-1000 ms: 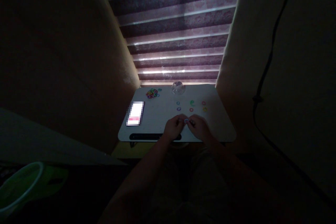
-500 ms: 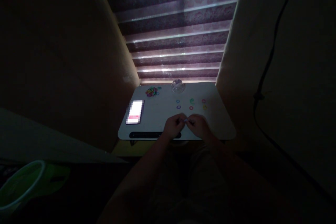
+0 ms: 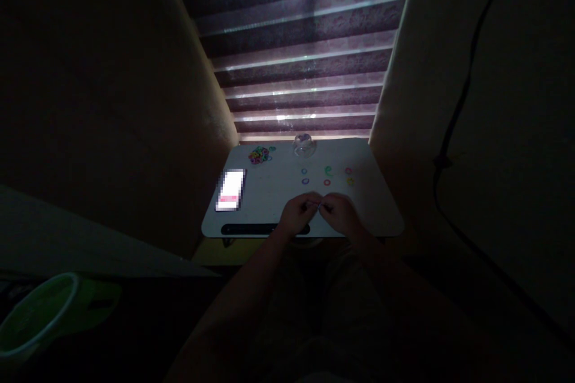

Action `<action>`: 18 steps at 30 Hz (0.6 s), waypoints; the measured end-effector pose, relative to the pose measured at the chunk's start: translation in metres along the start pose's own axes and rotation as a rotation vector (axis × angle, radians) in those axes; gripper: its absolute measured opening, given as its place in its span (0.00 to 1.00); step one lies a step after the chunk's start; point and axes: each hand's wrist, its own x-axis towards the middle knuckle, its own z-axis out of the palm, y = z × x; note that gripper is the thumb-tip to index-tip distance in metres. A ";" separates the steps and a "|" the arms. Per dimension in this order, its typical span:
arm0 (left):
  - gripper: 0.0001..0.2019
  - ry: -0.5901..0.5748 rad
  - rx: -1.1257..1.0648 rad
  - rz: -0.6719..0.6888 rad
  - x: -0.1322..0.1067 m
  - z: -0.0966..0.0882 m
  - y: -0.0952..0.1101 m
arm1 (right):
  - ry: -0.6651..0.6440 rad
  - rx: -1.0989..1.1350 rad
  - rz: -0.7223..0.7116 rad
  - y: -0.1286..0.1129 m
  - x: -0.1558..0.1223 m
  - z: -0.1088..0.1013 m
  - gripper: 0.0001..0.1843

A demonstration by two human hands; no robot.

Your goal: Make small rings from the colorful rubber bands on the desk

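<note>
My left hand (image 3: 296,214) and my right hand (image 3: 340,214) meet above the front part of the white table (image 3: 265,203), fingertips almost touching. Both are pinched on a small, thin elastic band (image 3: 318,204), pale purple or pink, pulled between them. Its exact shape is hard to make out in the dim light. Just beyond my hands lie two short rows of small coloured bands: a light blue ring (image 3: 304,169), a purple ring (image 3: 305,181), a twisted green band (image 3: 328,172), red rings (image 3: 327,182) and a yellow band (image 3: 350,181).
A heap of mixed coloured bands (image 3: 259,155) lies at the back left. A clear round container (image 3: 304,147) stands at the back edge. Left of my hands lies a lit phone (image 3: 232,190), behind a dark slot (image 3: 247,229). A green bin (image 3: 90,296) stands lower left.
The band between my fingers now shows as a longer, thin pinkish strand. My hands stay in nearly the same place, and the things on the table have not moved.
</note>
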 end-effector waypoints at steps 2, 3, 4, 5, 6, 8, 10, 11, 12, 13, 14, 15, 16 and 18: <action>0.09 -0.021 -0.033 0.044 0.000 0.000 -0.001 | 0.008 -0.005 0.005 0.000 0.000 0.000 0.10; 0.09 -0.023 -0.036 0.053 0.000 0.000 -0.002 | 0.014 -0.009 0.009 0.000 0.000 0.000 0.11; 0.09 -0.021 -0.031 0.057 0.000 0.000 -0.003 | 0.019 -0.012 0.011 0.000 0.000 0.000 0.11; 0.10 -0.019 -0.024 0.057 0.000 0.000 -0.004 | 0.023 -0.014 0.011 0.001 0.000 0.001 0.11; 0.10 -0.020 -0.016 0.057 -0.001 -0.001 -0.004 | 0.026 -0.015 0.011 0.001 0.000 0.001 0.11; 0.12 -0.026 -0.014 0.058 -0.002 -0.001 -0.004 | 0.036 -0.008 0.016 0.002 -0.001 0.001 0.11; 0.13 -0.050 -0.026 0.054 -0.002 -0.002 -0.003 | 0.044 0.011 0.021 0.003 -0.001 0.001 0.11; 0.14 -0.063 -0.034 0.049 -0.003 -0.002 -0.003 | 0.046 0.019 0.021 0.004 -0.001 0.002 0.12; 0.14 -0.076 -0.042 0.045 -0.003 -0.002 -0.003 | 0.042 0.024 0.017 0.004 -0.001 0.002 0.13; 0.15 -0.089 -0.050 0.044 -0.003 -0.002 -0.003 | 0.034 0.027 0.009 0.005 0.000 0.002 0.14; 0.15 -0.098 -0.056 0.044 -0.003 -0.002 -0.003 | 0.026 0.027 0.001 0.006 0.000 0.002 0.16; 0.15 -0.101 -0.060 0.045 -0.003 -0.002 -0.004 | 0.018 0.028 -0.007 0.006 0.000 0.003 0.17; 0.15 -0.099 -0.061 0.045 -0.003 -0.002 -0.004 | 0.011 0.028 -0.012 0.007 0.000 0.003 0.18; 0.15 -0.086 -0.054 0.036 -0.004 -0.002 -0.005 | 0.005 0.028 -0.017 0.007 0.001 0.003 0.19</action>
